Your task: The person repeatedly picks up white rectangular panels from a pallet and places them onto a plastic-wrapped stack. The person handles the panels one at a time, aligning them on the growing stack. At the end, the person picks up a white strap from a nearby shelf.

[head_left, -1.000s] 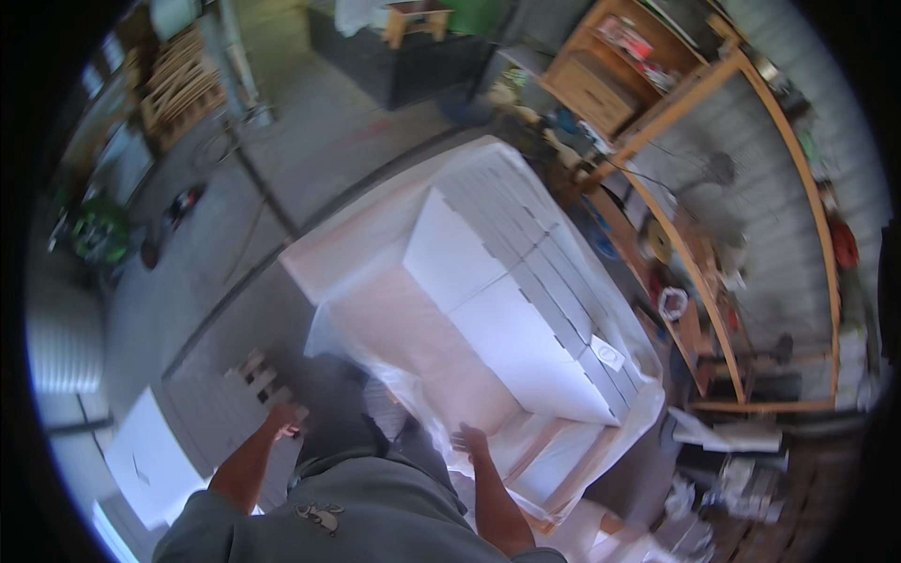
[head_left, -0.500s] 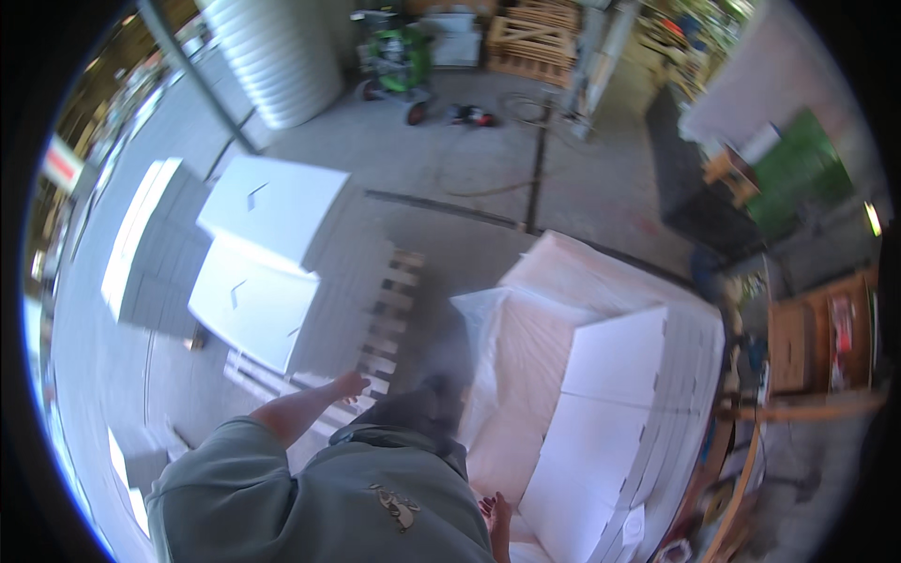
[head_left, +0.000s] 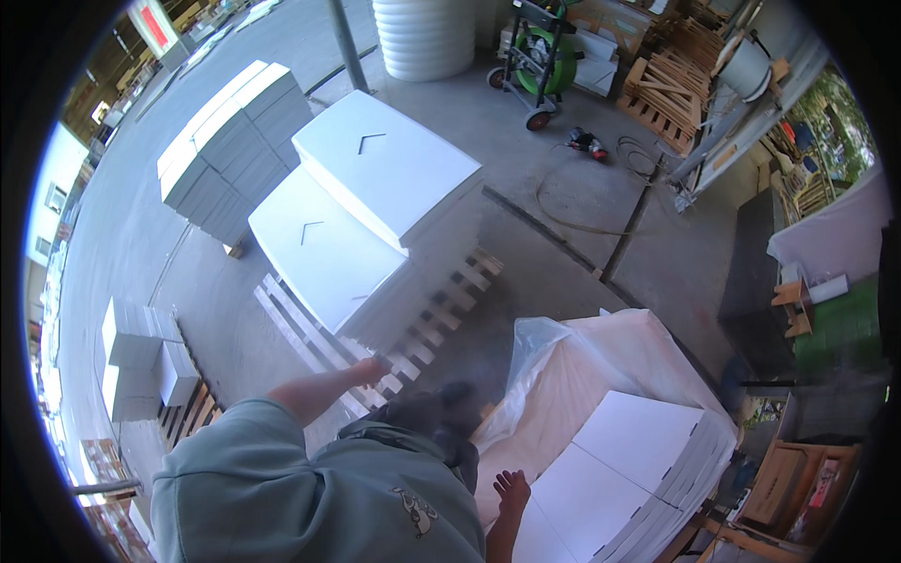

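Observation:
My right hand [head_left: 512,490] is empty, its fingers apart, beside a stack of flat white sheets [head_left: 601,469] that look like cardboard. Loose clear plastic film [head_left: 535,394] is drawn back around that stack. My left hand [head_left: 373,372] hangs by the edge of a wooden pallet [head_left: 449,317]; its fingers are too blurred to make out, and nothing shows in it. On this pallet stand two stacks of white sheets side by side, the far stack [head_left: 389,169] higher than the near stack [head_left: 314,246]. Each bears a dark angled mark on top.
More white stacks [head_left: 235,150] stand at the far left, and smaller white bundles [head_left: 141,352] on a pallet at the left. A green wheeled reel cart [head_left: 540,70], a red-and-black tool [head_left: 588,144] and a hose [head_left: 572,220] are ahead. Wooden shelving [head_left: 798,483] stands at the right.
The view has turned to the right, so the pallets and stacks sit differently in it. My right hand has lifted away from my side, with its fingers spread. My left arm stays stretched out.

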Motion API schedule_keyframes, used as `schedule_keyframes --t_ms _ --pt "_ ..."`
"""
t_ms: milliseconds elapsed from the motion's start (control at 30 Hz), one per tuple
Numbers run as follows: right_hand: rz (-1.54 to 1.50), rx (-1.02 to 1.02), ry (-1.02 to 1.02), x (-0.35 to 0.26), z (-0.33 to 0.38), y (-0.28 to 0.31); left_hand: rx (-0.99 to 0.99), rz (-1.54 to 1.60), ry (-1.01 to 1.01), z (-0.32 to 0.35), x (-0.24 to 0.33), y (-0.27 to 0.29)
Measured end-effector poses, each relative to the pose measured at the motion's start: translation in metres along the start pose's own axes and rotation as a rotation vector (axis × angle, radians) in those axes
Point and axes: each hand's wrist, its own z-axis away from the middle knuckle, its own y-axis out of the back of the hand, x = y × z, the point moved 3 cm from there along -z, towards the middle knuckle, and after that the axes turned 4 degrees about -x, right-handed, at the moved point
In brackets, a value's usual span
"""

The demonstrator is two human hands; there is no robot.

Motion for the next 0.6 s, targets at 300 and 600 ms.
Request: schedule_keyframes --t_ms 300,600 --pt "0.250 -0.091 -0.193 0.044 0.005 0.000 0.077 0.251 0.135 0.009 -0.092 -0.021" --pt "0.456 -0.083 -0.212 0.039 -0.026 0.029 0.134 0.438 0.296 0.084 -0.197 -0.080"
